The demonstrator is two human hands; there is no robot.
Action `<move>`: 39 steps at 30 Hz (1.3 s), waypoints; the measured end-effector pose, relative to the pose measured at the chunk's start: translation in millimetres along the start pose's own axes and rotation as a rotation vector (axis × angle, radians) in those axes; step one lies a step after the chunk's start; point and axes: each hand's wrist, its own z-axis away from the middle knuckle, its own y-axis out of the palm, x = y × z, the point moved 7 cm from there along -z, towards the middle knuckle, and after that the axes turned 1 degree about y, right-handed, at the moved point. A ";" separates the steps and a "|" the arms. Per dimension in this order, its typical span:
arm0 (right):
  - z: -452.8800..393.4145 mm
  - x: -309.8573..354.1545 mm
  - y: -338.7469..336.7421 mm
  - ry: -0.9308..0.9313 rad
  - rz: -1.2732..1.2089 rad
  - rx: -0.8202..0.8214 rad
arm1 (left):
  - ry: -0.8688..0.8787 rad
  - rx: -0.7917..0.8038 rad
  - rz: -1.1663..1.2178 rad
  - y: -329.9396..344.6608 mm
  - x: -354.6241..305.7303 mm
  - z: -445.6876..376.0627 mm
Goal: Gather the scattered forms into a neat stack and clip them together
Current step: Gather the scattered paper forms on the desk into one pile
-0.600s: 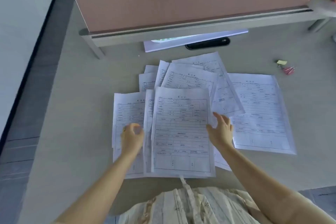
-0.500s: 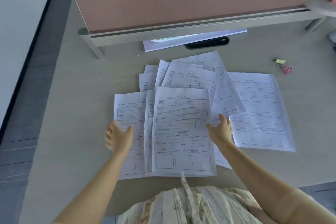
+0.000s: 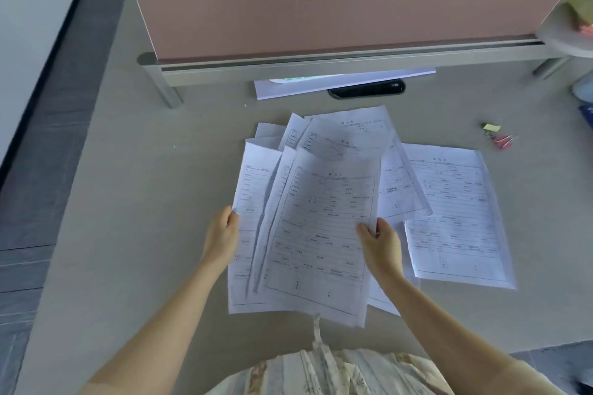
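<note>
Several white printed forms lie overlapping on the beige desk point(image 3: 144, 202). A bunch of forms point(image 3: 321, 228) in the middle is lifted and tilted between both hands. My left hand point(image 3: 223, 236) grips the bunch's left edge. My right hand point(image 3: 380, 242) pinches its right edge, thumb on top. More forms point(image 3: 349, 135) fan out behind the bunch, and a single form point(image 3: 459, 215) lies flat to the right. Small binder clips point(image 3: 499, 136), one yellow and one pink, rest on the desk at the far right.
A pink partition panel point(image 3: 321, 0) on a grey rail crosses the back of the desk. Under it sit a white paper pad point(image 3: 321, 83) and a black phone point(image 3: 367, 89). A rounded shelf point(image 3: 568, 32) stands at the upper right. The desk's left edge drops to dark floor.
Both hands went from resting flat on the sheets to gripping the middle bunch at its sides. The bunch has risen off the desk and tilted, with the left sheets pulled inward.
</note>
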 end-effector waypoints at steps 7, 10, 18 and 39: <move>-49.1 21.2 -20.3 0.032 0.018 -0.012 | 0.104 0.089 -0.013 26.0 -61.8 -47.0; -69.6 27.1 -21.1 0.081 0.023 0.021 | 0.072 0.111 -0.039 41.4 -67.1 -74.3; -102.8 43.9 -11.2 0.157 -0.033 0.073 | -0.189 0.236 0.046 73.4 -57.6 -98.8; -160.3 36.1 -63.8 0.121 0.358 0.122 | -0.377 0.350 0.443 148.1 -84.7 -38.5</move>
